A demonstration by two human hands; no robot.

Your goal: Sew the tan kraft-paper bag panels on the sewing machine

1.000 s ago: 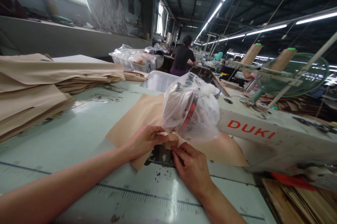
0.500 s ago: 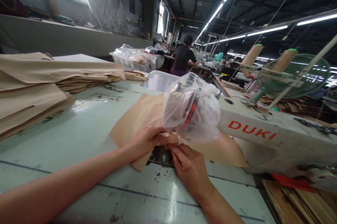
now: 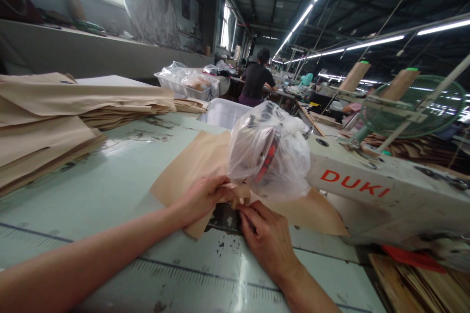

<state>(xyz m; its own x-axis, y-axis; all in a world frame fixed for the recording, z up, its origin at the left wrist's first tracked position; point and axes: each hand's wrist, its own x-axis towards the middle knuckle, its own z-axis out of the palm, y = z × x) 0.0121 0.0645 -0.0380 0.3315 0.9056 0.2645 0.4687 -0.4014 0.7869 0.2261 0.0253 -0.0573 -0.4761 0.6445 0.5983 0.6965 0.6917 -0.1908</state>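
a stack of tan sheets sits at far left on the bench, well apart from the hands. the left hand lies flat on the tan sheet, its fingertips closed in a pinch on the sheet's folded edge just under the bagged head of the machine. the sheet lies on the bench beneath the machine head, spreading back and to the left from the hands, its pinched edge running left to right between them. the right hand comes in from nearer the camera and pinches the same edge from the other side, fingertips almost touching the left's. both hands are equally close to the fold; the needle area lies just past them, hidden by the clear bag. behind, a white tub shows nothing inside from here; a farther tray holds bagged goods. a person sits with back turned, and a green fan stands at right.
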